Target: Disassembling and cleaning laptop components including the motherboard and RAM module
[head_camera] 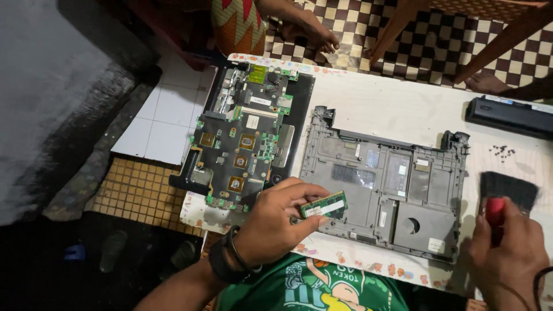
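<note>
A white desk (397,103) with a flowered edge stands over a floor of small tan tiles on the left and brown-and-cream checks at the top of the head view, dimly lit. Near the front edge of the desk the left hand (276,222) is closed in a pinch on a small green memory module (324,206) with a white label, thumb below and fingers on top, holding it just over the near left corner of a grey laptop base (386,184). That base lies flat with its underside up, hinges at its far corners, its bays and a round opening showing. The right hand (507,247), at the right edge, grips the red handle of a brush (507,193) with black bristles pointing away from the person, just beside the right side of the base. To the left of the base a bare motherboard (239,144), dark with green and gold parts, rests on a black panel that overhangs the desk's left edge. At the far right lies a long black battery (510,115), and near it a small scatter of dark screws (502,151). Beyond the far edge, another person's hand (314,31) hangs beside a patterned cloth, and a bare foot (487,83) rests on the checked floor under wooden chair legs.
</note>
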